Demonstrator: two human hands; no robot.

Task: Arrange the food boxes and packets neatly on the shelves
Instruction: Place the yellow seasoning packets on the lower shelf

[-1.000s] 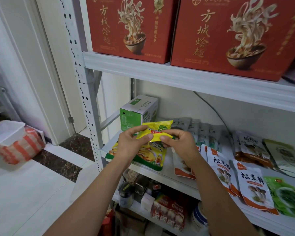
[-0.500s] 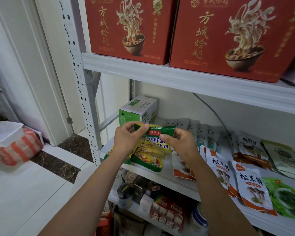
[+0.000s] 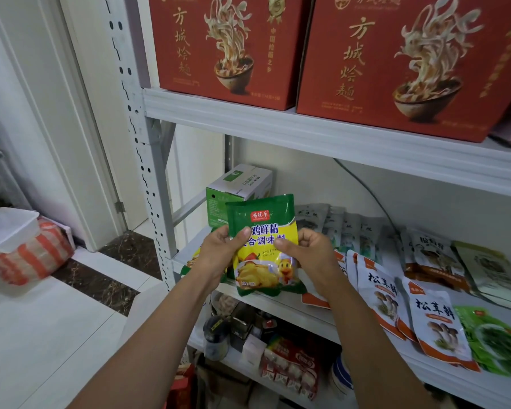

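A green and yellow seasoning packet (image 3: pixel 263 231) stands upright above the front left of the middle shelf (image 3: pixel 281 305). My left hand (image 3: pixel 219 255) grips its left edge with the thumb across the front. My right hand (image 3: pixel 313 255) pinches its right edge. Behind it a green and white box (image 3: pixel 239 184) stands at the shelf's left end. Another packet of the same kind (image 3: pixel 189 262) lies partly hidden under my left hand. White and orange mushroom packets (image 3: pixel 434 323) lie flat to the right.
Two red noodle boxes (image 3: pixel 227 45) fill the upper shelf. Grey packets (image 3: pixel 345 228) and a green packet (image 3: pixel 502 340) lie on the middle shelf. Jars and packets (image 3: pixel 289 364) crowd the lower shelf. A perforated upright (image 3: pixel 142 149) stands left; a bag with a plastic tub (image 3: pixel 18 249) sits on the floor.
The packet was folded and held low over the shelf; both hands have since unfolded it and raised it upright with its front toward me.
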